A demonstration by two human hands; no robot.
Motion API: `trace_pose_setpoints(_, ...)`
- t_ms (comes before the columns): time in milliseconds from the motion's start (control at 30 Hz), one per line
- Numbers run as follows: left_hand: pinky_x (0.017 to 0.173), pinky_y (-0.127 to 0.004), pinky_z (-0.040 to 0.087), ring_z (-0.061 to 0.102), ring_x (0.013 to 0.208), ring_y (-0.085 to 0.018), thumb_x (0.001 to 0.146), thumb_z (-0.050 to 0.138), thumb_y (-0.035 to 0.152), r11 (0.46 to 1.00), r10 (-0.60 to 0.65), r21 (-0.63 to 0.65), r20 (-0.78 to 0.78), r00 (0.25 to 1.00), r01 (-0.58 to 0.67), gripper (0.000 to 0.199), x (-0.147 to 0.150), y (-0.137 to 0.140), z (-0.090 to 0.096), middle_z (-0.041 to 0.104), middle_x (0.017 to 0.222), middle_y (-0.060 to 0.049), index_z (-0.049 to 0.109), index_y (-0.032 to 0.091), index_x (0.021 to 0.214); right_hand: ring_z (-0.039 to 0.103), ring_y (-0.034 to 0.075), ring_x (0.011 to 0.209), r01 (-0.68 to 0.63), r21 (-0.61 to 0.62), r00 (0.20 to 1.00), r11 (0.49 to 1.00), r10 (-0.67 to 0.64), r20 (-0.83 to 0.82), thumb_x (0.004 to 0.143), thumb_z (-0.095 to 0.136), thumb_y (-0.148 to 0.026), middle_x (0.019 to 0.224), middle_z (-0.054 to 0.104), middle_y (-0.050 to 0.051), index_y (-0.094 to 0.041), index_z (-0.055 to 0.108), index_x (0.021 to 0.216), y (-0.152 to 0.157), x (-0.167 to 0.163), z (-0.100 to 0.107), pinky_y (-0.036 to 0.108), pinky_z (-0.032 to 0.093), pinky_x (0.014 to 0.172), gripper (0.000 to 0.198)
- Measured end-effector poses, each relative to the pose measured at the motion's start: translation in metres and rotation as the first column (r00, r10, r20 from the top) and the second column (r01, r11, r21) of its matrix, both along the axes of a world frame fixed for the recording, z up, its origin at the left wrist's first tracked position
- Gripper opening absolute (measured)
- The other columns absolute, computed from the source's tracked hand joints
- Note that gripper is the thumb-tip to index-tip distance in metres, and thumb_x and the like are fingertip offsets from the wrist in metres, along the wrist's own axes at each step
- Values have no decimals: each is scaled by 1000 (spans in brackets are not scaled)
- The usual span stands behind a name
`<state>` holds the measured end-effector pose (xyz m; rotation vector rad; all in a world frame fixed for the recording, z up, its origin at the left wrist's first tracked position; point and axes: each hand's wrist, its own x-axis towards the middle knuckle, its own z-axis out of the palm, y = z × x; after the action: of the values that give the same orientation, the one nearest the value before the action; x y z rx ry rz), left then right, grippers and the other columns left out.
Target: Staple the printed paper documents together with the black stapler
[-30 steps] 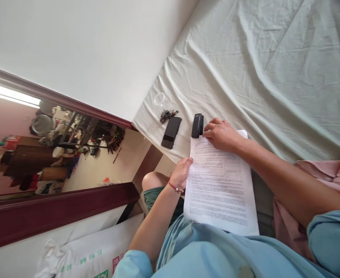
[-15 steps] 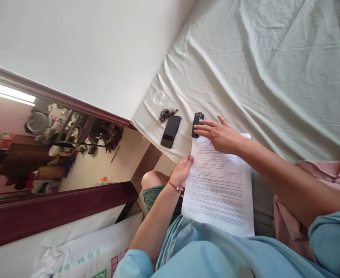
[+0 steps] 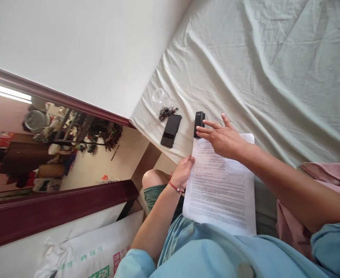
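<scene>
Printed sheets of paper (image 3: 219,193) lie across my lap and the edge of the bed. My left hand (image 3: 184,172) is closed on their left edge, thumb on top. A black stapler (image 3: 199,124) sits at the top left corner of the paper, and whether the paper reaches between its jaws cannot be made out. My right hand (image 3: 223,137) is over the top of the paper with its fingers spread. Its fingertips reach the right side of the stapler, without wrapping round it.
A black phone (image 3: 171,131), a tangle of dark cable (image 3: 167,112) and a clear round lid (image 3: 158,95) lie left of the stapler on the pale sheet (image 3: 245,77). A dark red framed mirror (image 3: 60,208) stands at left, with a white sack (image 3: 94,247) below. Pink cloth (image 3: 291,216) lies at right.
My right hand has shifted slightly to the right, its fingers covering less of the stapler. The paper and stapler have moved a little to the right. My left hand keeps its hold.
</scene>
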<state>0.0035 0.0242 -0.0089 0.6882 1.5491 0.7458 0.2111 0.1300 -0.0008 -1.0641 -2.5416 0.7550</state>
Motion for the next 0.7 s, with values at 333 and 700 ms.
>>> trace_pose_setpoints(333, 71, -36, 55, 71, 82, -28, 84, 77, 52, 999, -38, 21, -133, 990, 41, 34, 9, -2, 2, 70, 71, -5, 63, 22, 76, 39, 30, 156, 15, -10, 999, 1000, -16, -30, 98, 43, -11, 164, 52, 2, -30, 62, 150, 11, 7, -2, 71, 22, 125, 59)
trace_pose_setpoints(700, 70, -29, 49, 65, 80, -20, 90, 72, 56, 981, -166, 94, -69, 984, 172, 39, 43, 3, 2, 70, 82, -4, 65, 17, 85, 72, 29, 95, 236, -149, 955, 960, -201, 218, 100, 50, -33, 109, 80, 10, -23, 79, 123, 43, 59, 16, 39, 50, 73, 39)
